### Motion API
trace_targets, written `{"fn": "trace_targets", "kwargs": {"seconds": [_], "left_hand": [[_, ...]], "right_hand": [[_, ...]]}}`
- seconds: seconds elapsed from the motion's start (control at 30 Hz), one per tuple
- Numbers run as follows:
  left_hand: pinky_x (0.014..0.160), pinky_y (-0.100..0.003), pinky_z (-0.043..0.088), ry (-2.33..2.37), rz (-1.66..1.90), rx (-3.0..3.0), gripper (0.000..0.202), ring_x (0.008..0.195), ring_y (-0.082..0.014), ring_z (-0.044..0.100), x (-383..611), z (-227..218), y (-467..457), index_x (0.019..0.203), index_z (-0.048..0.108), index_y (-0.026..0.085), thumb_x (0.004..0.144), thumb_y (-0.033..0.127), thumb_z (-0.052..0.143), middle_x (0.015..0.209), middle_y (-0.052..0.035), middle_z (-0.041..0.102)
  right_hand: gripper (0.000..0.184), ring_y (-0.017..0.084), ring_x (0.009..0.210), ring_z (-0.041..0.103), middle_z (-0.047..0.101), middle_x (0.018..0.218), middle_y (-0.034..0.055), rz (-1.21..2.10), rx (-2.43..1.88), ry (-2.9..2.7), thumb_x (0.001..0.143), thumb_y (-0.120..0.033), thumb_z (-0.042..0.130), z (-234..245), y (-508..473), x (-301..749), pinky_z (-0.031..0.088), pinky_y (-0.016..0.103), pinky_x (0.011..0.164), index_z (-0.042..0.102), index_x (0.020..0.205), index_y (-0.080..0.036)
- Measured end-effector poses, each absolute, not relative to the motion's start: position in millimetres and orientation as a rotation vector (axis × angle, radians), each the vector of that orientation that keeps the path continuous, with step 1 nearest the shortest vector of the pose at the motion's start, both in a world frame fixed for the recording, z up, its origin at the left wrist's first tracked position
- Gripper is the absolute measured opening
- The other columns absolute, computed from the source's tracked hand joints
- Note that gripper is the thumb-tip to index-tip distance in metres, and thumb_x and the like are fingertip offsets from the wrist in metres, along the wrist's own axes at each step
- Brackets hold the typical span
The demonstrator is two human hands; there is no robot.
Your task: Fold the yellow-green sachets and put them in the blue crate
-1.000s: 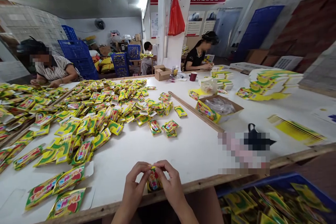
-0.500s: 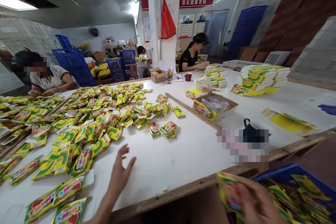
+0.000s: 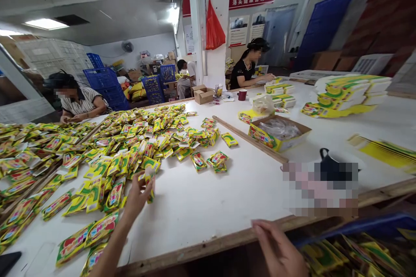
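Note:
My left hand (image 3: pixel 138 197) pinches a small yellow and green box (image 3: pixel 150 192) by its edge, beside the front of a large heap of like boxes (image 3: pixel 120 156). Near the table's front edge is my right hand (image 3: pixel 279 246), its fingers stretched out and holding nothing. To its right and lower down, a blue crate (image 3: pixel 364 225) is filled with more of these flat boxes (image 3: pixel 354 253). A few boxes (image 3: pixel 217 161) lie apart from the heap on the white table top (image 3: pixel 191 207).
A wooden strip (image 3: pixel 250 140) crosses the table, next to an open carton (image 3: pixel 279 132) holding clear bags. Behind stand stacked cartons (image 3: pixel 351 93) and a dark red cup (image 3: pixel 242 95). Co-workers sit at the left (image 3: pixel 81 99) and far side (image 3: pixel 248 67). A black mask (image 3: pixel 336 169) lies at right.
My left hand has closed on a box from the heap. My right hand has let go of the box it held over the crate and moved left. The view has turned slightly left.

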State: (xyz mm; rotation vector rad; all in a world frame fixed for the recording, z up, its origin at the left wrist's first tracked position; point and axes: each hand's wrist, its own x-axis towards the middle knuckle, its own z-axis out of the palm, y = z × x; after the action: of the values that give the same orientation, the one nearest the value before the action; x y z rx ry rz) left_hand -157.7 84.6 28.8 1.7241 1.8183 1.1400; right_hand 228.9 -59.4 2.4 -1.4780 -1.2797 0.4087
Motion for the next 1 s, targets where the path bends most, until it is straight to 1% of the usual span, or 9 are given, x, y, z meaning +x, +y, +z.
{"fn": "trace_targets", "kwargs": {"seconds": [0.1, 0.2, 0.33, 0.47, 0.57, 0.67, 0.77, 0.93, 1.0], "left_hand": [[0.067, -0.033, 0.055, 1.393, 1.275, 1.393, 0.057, 0.075, -0.0213, 0.069, -98.6, 20.5, 49.6, 0.127, 0.032, 0.022, 0.083, 0.048, 0.059, 0.085, -0.0034, 0.069], [0.076, -0.033, 0.054, 1.106, 1.221, 1.303, 0.058, 0.084, -0.0205, 0.069, -45.5, 13.4, 18.1, 0.129, 0.033, 0.025, 0.083, 0.042, 0.063, 0.096, -0.0058, 0.069], [0.078, -0.034, 0.054, 1.003, 1.259, 1.196, 0.055, 0.09, -0.0208, 0.068, -14.0, 7.0, 0.8, 0.126, 0.029, 0.029, 0.084, 0.038, 0.064, 0.103, -0.0057, 0.068], [0.076, -0.03, 0.053, 1.074, 1.216, 1.289, 0.031, 0.087, -0.0197, 0.066, -15.1, 4.3, 0.4, 0.106, 0.048, 0.024, 0.084, 0.039, 0.063, 0.094, -0.0042, 0.068], [0.076, -0.03, 0.052, 1.124, 1.162, 1.393, 0.023, 0.085, -0.02, 0.065, -18.5, 6.9, -0.1, 0.095, 0.058, 0.02, 0.085, 0.04, 0.061, 0.087, -0.0042, 0.069], [0.073, -0.03, 0.053, 1.181, 1.176, 1.414, 0.026, 0.083, -0.0215, 0.065, -19.1, 8.6, -0.9, 0.096, 0.063, 0.02, 0.085, 0.043, 0.06, 0.089, -0.0059, 0.07], [0.08, -0.032, 0.053, 1.241, 1.257, 1.425, 0.027, 0.09, -0.023, 0.066, -19.3, 5.4, -0.2, 0.096, 0.067, 0.019, 0.083, 0.043, 0.062, 0.098, -0.008, 0.071], [0.082, -0.033, 0.054, 1.219, 1.462, 1.207, 0.046, 0.095, -0.0214, 0.067, -20.6, -3.7, 1.9, 0.12, 0.052, 0.024, 0.079, 0.038, 0.069, 0.101, -0.0058, 0.07], [0.083, -0.032, 0.054, 1.206, 1.454, 1.187, 0.05, 0.096, -0.0212, 0.068, -21.3, -5.6, 2.3, 0.122, 0.051, 0.024, 0.078, 0.038, 0.07, 0.101, -0.0057, 0.071]], "right_hand": [[0.022, 0.022, 0.085, 0.068, 0.071, 0.096, 0.0069, 0.581, -1.296, -1.335, 0.09, -0.04, 0.054, 12.3, -27.9, 176.1, 0.057, 0.028, 0.073, 0.068, 0.093, -0.024], [0.019, 0.021, 0.096, 0.066, 0.068, 0.106, 0.0082, 0.714, -1.178, -1.326, 0.089, -0.029, 0.052, 11.9, -6.5, 142.8, 0.057, 0.029, 0.077, 0.064, 0.101, -0.022], [0.027, 0.019, 0.09, 0.068, 0.069, 0.103, 0.0068, 0.902, -1.123, -1.329, 0.087, -0.02, 0.05, 2.4, -3.2, 132.8, 0.056, 0.03, 0.078, 0.056, 0.113, -0.022], [0.03, 0.018, 0.092, 0.067, 0.069, 0.103, 0.0048, 0.965, -1.104, -1.39, 0.09, -0.018, 0.047, 2.5, -8.6, 136.5, 0.053, 0.029, 0.079, 0.055, 0.118, -0.024], [0.027, 0.019, 0.095, 0.065, 0.067, 0.104, 0.004, 0.967, -1.073, -1.462, 0.09, -0.018, 0.048, 10.5, -3.2, 138.6, 0.051, 0.028, 0.081, 0.059, 0.113, -0.024], [0.016, 0.017, 0.085, 0.063, 0.067, 0.09, 0.0005, 0.945, -1.053, -1.519, 0.089, -0.018, 0.049, 20.0, 8.5, 139.3, 0.049, 0.026, 0.077, 0.062, 0.097, -0.023], [0.013, 0.016, 0.077, 0.06, 0.064, 0.08, -0.0012, 0.884, -1.063, -1.556, 0.088, -0.017, 0.05, 23.8, 18.0, 137.1, 0.047, 0.023, 0.07, 0.06, 0.082, -0.021], [0.014, 0.016, 0.075, 0.059, 0.062, 0.079, -0.0002, 0.825, -1.084, -1.524, 0.09, -0.017, 0.047, 17.7, 18.0, 129.6, 0.046, 0.024, 0.07, 0.059, 0.083, -0.021], [0.016, 0.016, 0.078, 0.059, 0.062, 0.083, 0.0008, 0.8, -1.054, -1.538, 0.091, -0.016, 0.046, 17.5, 16.4, 128.5, 0.047, 0.025, 0.072, 0.06, 0.085, -0.021]]}}
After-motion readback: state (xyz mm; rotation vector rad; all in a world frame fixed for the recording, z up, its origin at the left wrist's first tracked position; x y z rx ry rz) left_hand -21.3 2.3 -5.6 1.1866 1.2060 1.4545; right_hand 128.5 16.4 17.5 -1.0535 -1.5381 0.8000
